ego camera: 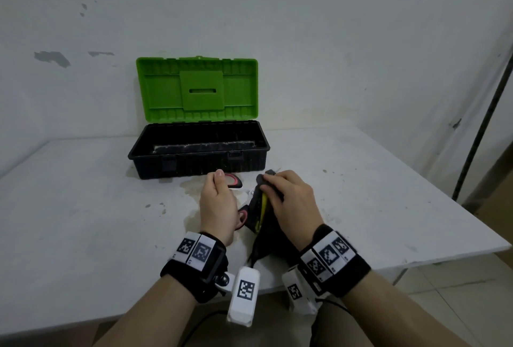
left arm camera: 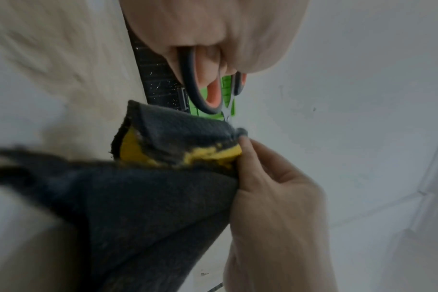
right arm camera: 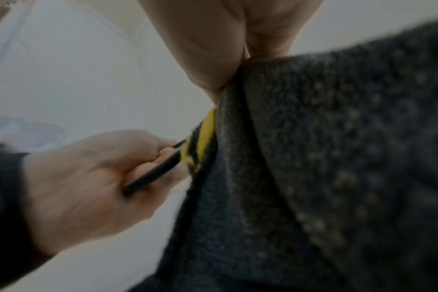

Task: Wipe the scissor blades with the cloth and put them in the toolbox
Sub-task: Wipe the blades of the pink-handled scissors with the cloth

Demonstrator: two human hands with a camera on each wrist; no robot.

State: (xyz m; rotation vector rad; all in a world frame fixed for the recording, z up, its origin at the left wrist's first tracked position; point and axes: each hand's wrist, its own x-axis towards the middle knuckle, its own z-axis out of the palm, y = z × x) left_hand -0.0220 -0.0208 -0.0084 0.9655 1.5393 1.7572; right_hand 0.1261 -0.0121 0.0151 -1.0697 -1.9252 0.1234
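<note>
My left hand (ego camera: 219,202) grips the scissors (ego camera: 235,182) by their black and red handles (left arm camera: 200,94), fingers through the loops. The blades run to the right into a dark grey and yellow cloth (ego camera: 259,208) and are mostly hidden inside it. My right hand (ego camera: 288,199) pinches the folded cloth (left arm camera: 168,173) around the blades, just above the table. The toolbox (ego camera: 198,149), black with a green lid (ego camera: 197,88) standing open, sits right behind both hands. In the right wrist view the cloth (right arm camera: 313,158) fills the frame beside my left hand (right arm camera: 93,177).
The white table (ego camera: 83,208) carries stains near the hands and ends close on the right at an edge (ego camera: 444,258). A dark pole (ego camera: 483,130) stands past the right corner. The wall is directly behind the toolbox.
</note>
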